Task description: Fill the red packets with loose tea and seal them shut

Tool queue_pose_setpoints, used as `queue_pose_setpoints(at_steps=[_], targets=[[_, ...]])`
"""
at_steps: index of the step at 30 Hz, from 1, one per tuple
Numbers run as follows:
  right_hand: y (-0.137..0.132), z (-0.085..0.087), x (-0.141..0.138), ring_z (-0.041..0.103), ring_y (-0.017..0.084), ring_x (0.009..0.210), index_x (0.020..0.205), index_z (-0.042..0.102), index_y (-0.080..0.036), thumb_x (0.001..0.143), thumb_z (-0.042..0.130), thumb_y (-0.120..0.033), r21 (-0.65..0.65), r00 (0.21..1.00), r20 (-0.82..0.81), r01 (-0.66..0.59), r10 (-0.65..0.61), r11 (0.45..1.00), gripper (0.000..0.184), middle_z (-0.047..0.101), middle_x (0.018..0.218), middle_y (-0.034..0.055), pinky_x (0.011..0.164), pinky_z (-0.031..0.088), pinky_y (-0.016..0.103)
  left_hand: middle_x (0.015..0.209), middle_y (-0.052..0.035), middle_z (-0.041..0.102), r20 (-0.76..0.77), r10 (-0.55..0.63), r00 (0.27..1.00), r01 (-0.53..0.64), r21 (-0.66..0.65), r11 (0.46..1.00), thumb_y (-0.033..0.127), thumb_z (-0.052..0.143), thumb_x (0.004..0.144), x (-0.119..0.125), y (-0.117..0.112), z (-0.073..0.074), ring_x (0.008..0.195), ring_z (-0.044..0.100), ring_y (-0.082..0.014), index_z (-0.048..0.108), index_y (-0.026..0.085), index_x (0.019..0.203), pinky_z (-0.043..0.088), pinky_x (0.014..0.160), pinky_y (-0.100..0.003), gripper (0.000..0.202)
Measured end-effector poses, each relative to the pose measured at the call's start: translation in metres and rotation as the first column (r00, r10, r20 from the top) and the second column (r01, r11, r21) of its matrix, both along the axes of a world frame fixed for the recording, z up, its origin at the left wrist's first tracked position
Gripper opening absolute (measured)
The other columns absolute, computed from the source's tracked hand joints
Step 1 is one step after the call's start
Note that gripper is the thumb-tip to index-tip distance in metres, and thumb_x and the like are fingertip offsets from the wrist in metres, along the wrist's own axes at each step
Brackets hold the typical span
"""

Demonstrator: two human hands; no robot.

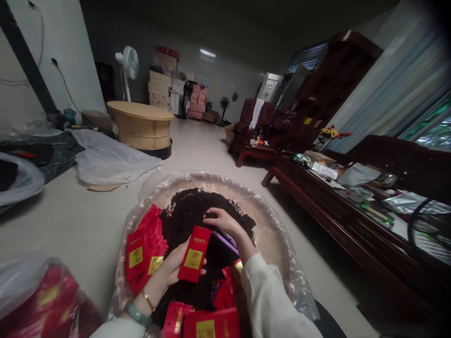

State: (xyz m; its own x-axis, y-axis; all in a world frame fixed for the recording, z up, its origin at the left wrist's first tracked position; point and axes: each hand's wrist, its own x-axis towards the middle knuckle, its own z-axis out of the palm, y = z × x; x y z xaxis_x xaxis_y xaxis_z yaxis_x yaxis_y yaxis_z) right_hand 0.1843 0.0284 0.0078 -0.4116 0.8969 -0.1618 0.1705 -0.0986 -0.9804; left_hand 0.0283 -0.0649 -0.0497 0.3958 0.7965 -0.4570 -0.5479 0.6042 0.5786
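Observation:
My left hand (173,264) is wrapped round a red packet (195,254) with a yellow panel and gold lettering, held upright. Just above and to the right of its top, my right hand (222,220) has its fingers drawn together over a pile of dark, dry tea leaves (193,202); whatever is between the fingertips cannot be made out. A purple-edged object (225,245) is partly hidden under my right forearm. Other red packets (136,256) are heaped on the left, and more red packets (211,324) lie close to me. All sit on a round, plastic-lined tray (275,225).
A clear bag of red packets (49,300) stands at the lower left. Behind it are a plastic sheet (109,157) and a round woven stand (143,126). A long dark wooden table (317,202), covered with clutter, runs along the right.

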Motion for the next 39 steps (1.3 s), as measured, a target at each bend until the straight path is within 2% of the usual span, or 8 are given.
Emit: queue_pose_setpoints(at_steps=[11,18,23,28,30,34,37,39], targets=[[0.001,0.022,-0.027,0.053,0.011,0.062,0.078,0.069,-0.014,0.082,0.051,-0.022,0.108,0.892,0.400,-0.274,0.211,0.956,0.020,0.065,0.069,-0.0007,0.058,0.039,0.020,0.063,-0.0036,0.068,0.030,0.010,0.999,-0.010,-0.010,1.000,0.045,0.052,0.086,-0.002,0.002,-0.004,0.059,0.069,-0.0221,0.055,0.015,0.100,0.058,0.062,-0.041,0.034],[-0.008,0.034,-0.033,0.060,0.016,0.079,0.096,0.071,-0.013,0.086,0.048,-0.026,0.188,0.789,0.588,-0.347,0.177,0.919,0.028,0.070,0.091,0.0056,0.068,0.042,0.023,0.070,-0.0059,0.070,0.042,0.012,0.999,-0.012,-0.001,1.000,0.043,0.054,0.085,-0.003,0.003,-0.005,0.062,0.070,-0.0225,0.056,0.014,0.105,0.058,0.065,-0.042,0.035],[-0.011,0.034,-0.033,0.060,0.016,0.076,0.091,0.072,-0.016,0.087,0.049,-0.029,0.263,0.794,0.597,-0.327,0.113,0.908,0.028,0.071,0.085,0.0034,0.067,0.042,0.023,0.076,-0.0078,0.072,0.060,0.026,0.998,-0.026,-0.014,1.000,0.042,0.054,0.086,-0.003,0.003,0.000,0.067,0.071,-0.0227,0.058,0.013,0.105,0.059,0.066,-0.041,0.035],[-0.009,0.008,-0.012,0.059,0.013,0.065,0.095,0.069,-0.016,0.089,0.038,-0.019,0.294,0.833,0.551,-0.132,-0.055,0.947,0.032,0.069,0.076,0.0034,0.063,0.044,0.023,0.073,-0.0073,0.071,0.052,0.041,0.998,-0.040,-0.027,0.999,0.043,0.054,0.086,-0.004,0.003,0.002,0.066,0.070,-0.0231,0.059,0.013,0.105,0.059,0.065,-0.041,0.036],[-0.014,-0.008,0.000,0.059,0.014,0.065,0.097,0.068,-0.015,0.086,0.041,-0.015,0.223,0.773,0.633,-0.237,0.044,0.946,0.029,0.067,0.075,0.0035,0.065,0.044,0.024,0.071,-0.0072,0.071,0.042,0.049,0.998,-0.048,-0.025,0.999,0.042,0.053,0.086,-0.005,0.004,0.000,0.064,0.070,-0.0229,0.059,0.013,0.106,0.059,0.064,-0.041,0.036],[-0.038,-0.039,0.012,0.058,0.022,0.094,0.118,0.058,-0.022,0.068,0.068,-0.018,0.155,0.577,0.759,-0.609,0.301,0.778,0.051,0.063,0.103,0.0064,0.081,0.043,0.029,0.074,-0.0085,0.072,0.065,0.054,0.996,-0.051,-0.041,0.998,0.040,0.049,0.089,-0.007,0.007,-0.004,0.066,0.070,-0.0222,0.058,0.013,0.109,0.058,0.066,-0.041,0.035],[-0.055,-0.059,0.009,0.054,0.027,0.100,0.127,0.050,-0.019,0.055,0.078,-0.025,0.161,0.504,0.833,-0.615,0.227,0.772,0.077,0.056,0.112,0.0115,0.083,0.042,0.034,0.076,-0.0101,0.073,0.079,0.042,0.996,-0.037,-0.055,0.998,0.040,0.047,0.090,-0.007,0.008,-0.005,0.069,0.071,-0.0226,0.058,0.012,0.110,0.058,0.068,-0.041,0.036],[-0.061,-0.069,0.005,0.054,0.026,0.097,0.120,0.055,-0.019,0.053,0.078,-0.022,0.178,0.520,0.831,-0.585,0.198,0.792,0.071,0.057,0.109,0.0099,0.082,0.041,0.033,0.077,-0.0109,0.073,0.086,0.032,0.996,-0.028,-0.044,0.999,0.041,0.046,0.090,-0.007,0.008,-0.005,0.070,0.071,-0.0228,0.059,0.012,0.110,0.058,0.069,-0.041,0.038]])
